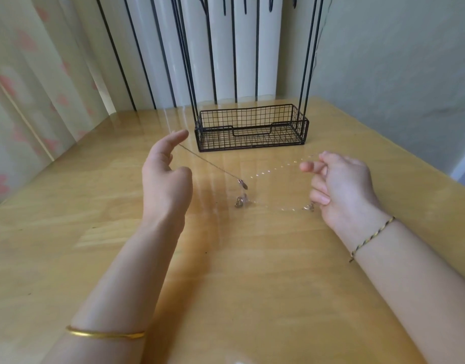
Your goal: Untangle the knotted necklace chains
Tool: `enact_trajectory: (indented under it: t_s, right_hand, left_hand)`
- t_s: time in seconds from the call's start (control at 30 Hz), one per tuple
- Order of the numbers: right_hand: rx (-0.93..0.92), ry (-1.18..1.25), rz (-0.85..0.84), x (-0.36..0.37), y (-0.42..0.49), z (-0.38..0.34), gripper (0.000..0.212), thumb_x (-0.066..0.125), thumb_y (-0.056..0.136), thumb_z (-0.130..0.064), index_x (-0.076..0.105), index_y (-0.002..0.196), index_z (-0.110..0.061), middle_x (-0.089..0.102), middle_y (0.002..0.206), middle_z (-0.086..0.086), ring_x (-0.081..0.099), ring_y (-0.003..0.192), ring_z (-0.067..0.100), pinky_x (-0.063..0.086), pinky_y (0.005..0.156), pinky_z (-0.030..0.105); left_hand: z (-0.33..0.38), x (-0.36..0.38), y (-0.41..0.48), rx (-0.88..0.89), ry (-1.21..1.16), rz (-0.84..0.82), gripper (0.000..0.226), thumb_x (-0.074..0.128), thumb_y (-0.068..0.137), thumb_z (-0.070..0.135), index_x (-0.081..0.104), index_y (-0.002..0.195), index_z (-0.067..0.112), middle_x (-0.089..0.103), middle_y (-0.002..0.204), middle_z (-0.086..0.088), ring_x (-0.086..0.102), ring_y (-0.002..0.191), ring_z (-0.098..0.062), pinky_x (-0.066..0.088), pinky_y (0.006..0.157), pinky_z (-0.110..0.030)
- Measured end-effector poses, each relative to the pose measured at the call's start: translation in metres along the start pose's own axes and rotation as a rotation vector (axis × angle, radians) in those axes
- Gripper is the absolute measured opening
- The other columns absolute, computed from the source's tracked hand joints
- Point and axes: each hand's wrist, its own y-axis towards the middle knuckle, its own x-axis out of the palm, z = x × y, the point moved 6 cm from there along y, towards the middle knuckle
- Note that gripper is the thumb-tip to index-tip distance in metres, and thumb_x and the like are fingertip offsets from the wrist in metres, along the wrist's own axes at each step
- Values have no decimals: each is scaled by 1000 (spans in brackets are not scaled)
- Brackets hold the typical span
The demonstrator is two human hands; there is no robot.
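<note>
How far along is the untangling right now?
Done: no tight clump shows. In hand: left hand holds the dark chain taut to a pendant; right hand pinches the fine chain, stretched apart. Left: both seem to meet near the second pendant on the table; free that spot.

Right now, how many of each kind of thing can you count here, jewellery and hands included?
Hands: 2, left hand, right hand
Chain strands that show: 2, dark strand, glittering strand
Small metal pieces on them: 3
Wrist bands: 2, gold bangle, braided cord
Wire basket: 1
Total: 10
</note>
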Motion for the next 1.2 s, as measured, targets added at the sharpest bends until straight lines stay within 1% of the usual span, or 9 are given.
enact_trajectory:
  t_s: [0.13,0.27,0.37,0.53,0.63,0.8,0.9,1.07,1.2]
  right_hand:
    - [-199,-346,94,-6,0,-12,12,34,99,-18,44,92,-20,64,68,-3,30,45,11,27,37,19]
    - [-347,-581,108,-3,0,-13,11,35,98,-21,44,92,-23,65,67,-8,46,59,3,35,61,28]
    - [-382,-568,99,-2,1,-13,13,36,98,-21,43,89,-25,65,67,-8,46,56,-1,35,58,28]
    - [-476,-314,-125,15,-15,-22,16,40,99,-15,43,84,-20,71,74,1,37,39,3,30,52,21]
    - [-503,-197,-292,30,-31,-27,15,39,100,-13,43,85,-15,72,77,3,28,36,11,27,41,21]
    - [-528,-106,-450,38,-44,-34,15,38,102,-13,42,88,-12,74,83,6,30,34,12,27,39,17]
    - [-496,-60,-445,36,-42,-34,15,38,101,-13,42,87,-13,74,83,7,29,33,12,26,38,15]
    - [-426,-162,-282,25,-29,-31,13,40,99,-11,44,87,-13,72,76,4,28,33,11,26,37,18]
    - [-292,-383,-249,22,-17,-11,10,46,95,-10,51,86,-11,68,72,-1,31,35,8,29,36,15]
  left_hand:
    - [1,-2,-1,83,211,0,73,36,74,-19,57,123,31,52,132,14,38,133,-7,40,105,-30]
    - [-4,4,-3,142,709,-100,74,42,73,-13,50,133,29,52,135,3,28,138,-27,21,114,-52]
    - [-12,13,-7,95,975,-226,71,50,81,-2,38,141,32,47,142,2,24,139,-30,12,115,-53]
    - [-10,15,-10,159,1030,-247,55,55,87,16,43,138,29,59,115,-3,41,116,-30,33,94,-40]
    - [-3,29,-14,261,819,-332,41,61,85,17,58,125,25,55,102,-1,45,109,-27,39,92,-33]
    - [1,60,-40,294,606,-682,28,63,89,18,66,115,25,58,109,7,54,102,-8,39,85,-16]
    - [1,56,-36,263,560,-619,11,62,89,15,72,93,20,67,88,8,62,82,-7,46,76,-18]
    - [6,43,-26,163,396,-446,12,60,92,18,71,92,15,70,80,1,63,73,-11,48,68,-21]
    - [8,39,-28,-61,95,-477,20,54,95,17,72,87,14,66,69,1,59,64,-7,48,70,-21]
